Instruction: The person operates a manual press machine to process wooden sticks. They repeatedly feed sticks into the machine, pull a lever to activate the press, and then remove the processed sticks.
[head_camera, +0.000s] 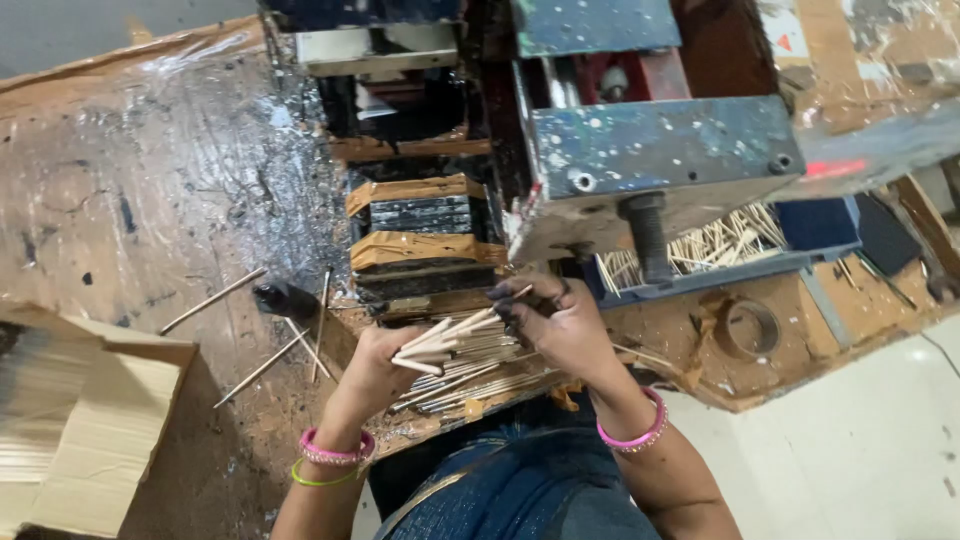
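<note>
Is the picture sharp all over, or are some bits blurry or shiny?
In the head view, glare whitens the plastic-covered table at the upper left; the cardboard box at the lower left edge is soft and smeared; the left hand and right hand holding the thin sticks are fairly sharp; the machine block above looks evenly lit, with dark shadow beneath it.

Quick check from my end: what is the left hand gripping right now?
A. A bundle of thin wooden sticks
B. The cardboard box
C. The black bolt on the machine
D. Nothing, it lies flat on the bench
A: the left hand is closed around a bundle of thin wooden sticks, and the right hand pinches their far ends.
</note>
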